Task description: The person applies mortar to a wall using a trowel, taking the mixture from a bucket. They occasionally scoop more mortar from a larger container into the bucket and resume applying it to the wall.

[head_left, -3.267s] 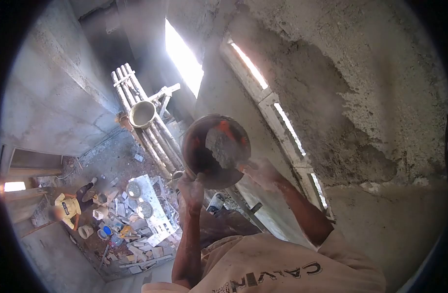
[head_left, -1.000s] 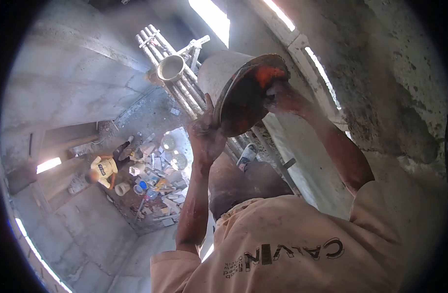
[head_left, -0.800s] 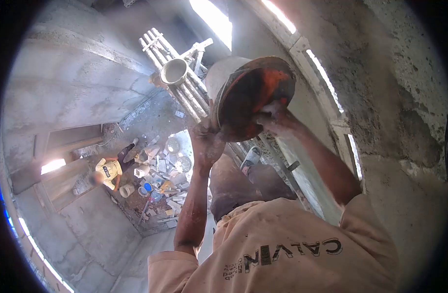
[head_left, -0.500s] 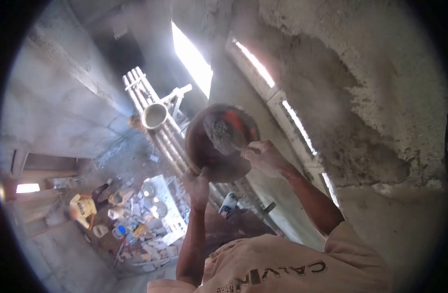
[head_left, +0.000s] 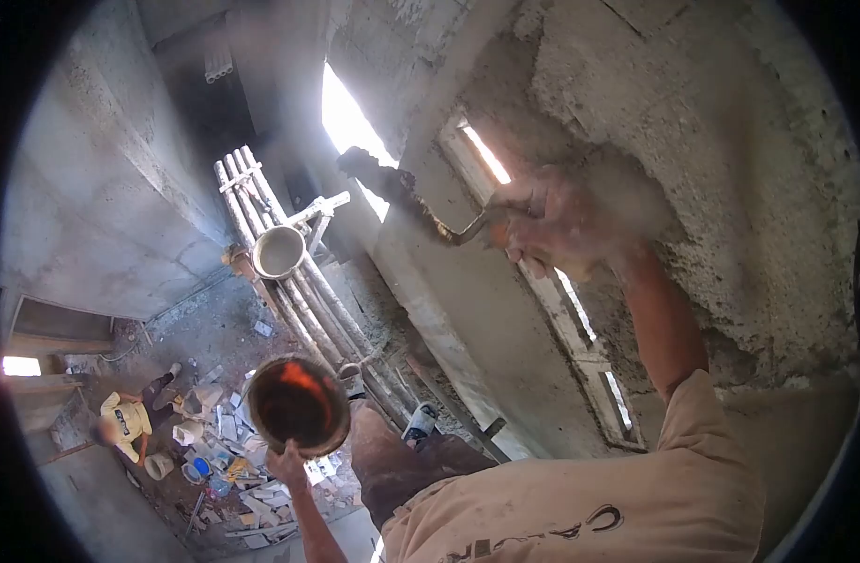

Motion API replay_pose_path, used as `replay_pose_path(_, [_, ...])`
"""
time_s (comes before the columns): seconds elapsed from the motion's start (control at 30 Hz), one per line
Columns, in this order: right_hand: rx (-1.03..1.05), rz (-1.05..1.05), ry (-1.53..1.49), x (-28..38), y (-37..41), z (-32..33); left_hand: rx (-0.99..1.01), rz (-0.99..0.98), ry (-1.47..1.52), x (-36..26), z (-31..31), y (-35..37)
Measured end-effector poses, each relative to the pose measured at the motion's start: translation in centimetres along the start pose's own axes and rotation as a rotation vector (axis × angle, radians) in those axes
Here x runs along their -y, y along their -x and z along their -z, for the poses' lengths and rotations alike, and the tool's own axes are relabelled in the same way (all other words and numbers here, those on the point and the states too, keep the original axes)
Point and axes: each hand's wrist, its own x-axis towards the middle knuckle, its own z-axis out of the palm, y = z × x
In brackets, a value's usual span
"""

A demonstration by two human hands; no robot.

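Observation:
My left hand (head_left: 291, 467) grips the rim of a round mortar pan (head_left: 299, 405), with its dark, partly orange-lit inside facing me. Up at the right, my right hand (head_left: 557, 225) is closed around the handle of a trowel (head_left: 460, 235), whose bent metal neck shows below the fingers. Grey mortar (head_left: 381, 176) covers the trowel's blade, held in front of a bright opening. Beyond my right hand is a rough plastered wall (head_left: 711, 169) with a darker patch and narrow light slots. The hand is slightly blurred.
Bound poles (head_left: 322, 314) form a platform below, bearing a round bucket (head_left: 280, 251). A shoe (head_left: 419, 424) shows beside the poles. On the floor lower left lies rubble (head_left: 256, 507), and another person (head_left: 130, 424) is beside it.
The trowel has come out of the pan with mortar on it and moved up and right toward the wall. My left hand has lowered the pan to the left.

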Motion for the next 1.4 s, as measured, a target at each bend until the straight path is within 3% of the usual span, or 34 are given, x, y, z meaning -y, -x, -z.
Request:
replay_pose_path(0.07, [0.080, -0.049, -0.128, -3.2, -4.0, 2.7, -0.332, -0.281, -0.387, 9.0, 2.4, -1.6])
replay_pose_path(0.1, [-0.108, -0.062, -0.086, -4.8, -6.2, 3.9, -0.176, 0.076, 0.076, 2.5, 3.0, -0.4])
replay_pose_path(0.17, [-0.389, -0.141, 0.013, -8.9, -10.9, 8.4, -0.222, 0.201, -0.099, 5.0, 5.7, -1.1])
replay_pose_path(0.2, [-0.492, -0.190, 0.082, -10.3, -12.7, 11.4, -0.221, 0.202, -0.041, 5.0, 6.7, -1.1])
replay_pose_path(0.27, [-0.672, -0.020, -0.172, -7.1, -11.9, 14.4, -0.226, 0.207, 0.104, 4.4, 6.7, -0.9])
replay_pose_path(0.37, [-0.722, -0.040, 0.112, -2.6, -11.2, 12.8, -0.272, 0.195, -0.211, 6.2, 6.7, -1.5])
replay_pose_path(0.4, [-0.645, -0.163, 0.203, -3.2, -12.0, 12.6, -0.235, 0.280, -0.084, 4.1, 5.9, -1.9])
replay_pose_path(0.47, [-0.474, -0.401, 0.386, -6.5, -15.6, 12.5, -0.241, 0.237, -0.112, 3.7, 4.3, -3.0])
replay_pose_path(0.57, [-0.342, -0.420, 0.481, -8.7, -20.3, 10.9, -0.102, 0.211, -0.014, 3.9, 3.3, -4.6])
replay_pose_path(0.63, [-0.448, -0.466, 0.528, -6.6, -21.7, 9.6, -0.053, 0.239, 0.047, 1.5, 2.4, -5.4])
replay_pose_path(0.77, [-0.549, -0.347, 0.582, -7.0, -21.8, 16.0, -0.050, 0.201, 0.171, 0.4, 1.2, -6.6])
replay_pose_path(0.87, [-0.480, -0.354, 0.690, -2.7, -19.5, 18.4, -0.048, 0.086, -0.052, 2.6, 1.0, -7.8])
replay_pose_path(1.0, [-0.562, -0.292, 0.944, -0.2, -17.7, 20.5, -0.078, 0.037, -0.100, 0.9, 0.3, -7.9])
replay_pose_path(1.07, [-0.643, -0.203, 1.164, -0.5, -16.2, 19.9, -0.105, -0.013, -0.158, 1.0, 0.4, -7.5])
replay_pose_path(1.17, [-0.787, 0.017, 1.570, -3.1, -13.1, 17.8, -0.021, 0.094, -0.096, 2.7, 0.9, -7.4])
replay_pose_path(1.27, [-0.750, -0.010, 1.475, -1.5, -9.2, 12.0, 0.008, 0.045, -0.110, 1.7, 1.6, -6.2])
replay_pose_path(1.33, [-0.732, -0.022, 1.259, -0.4, -6.8, 8.1, -0.088, 0.025, -0.185, 0.1, 1.2, -5.1])
replay_pose_path(1.37, [-0.605, 0.197, 1.361, -0.2, -5.3, 7.2, -0.134, 0.014, -0.223, -0.5, 0.9, -4.7])
replay_pose_path(1.4, [-0.483, 0.228, 1.318, 0.6, -4.0, 6.1, -0.087, 0.045, -0.176, 0.2, 1.1, -4.8])
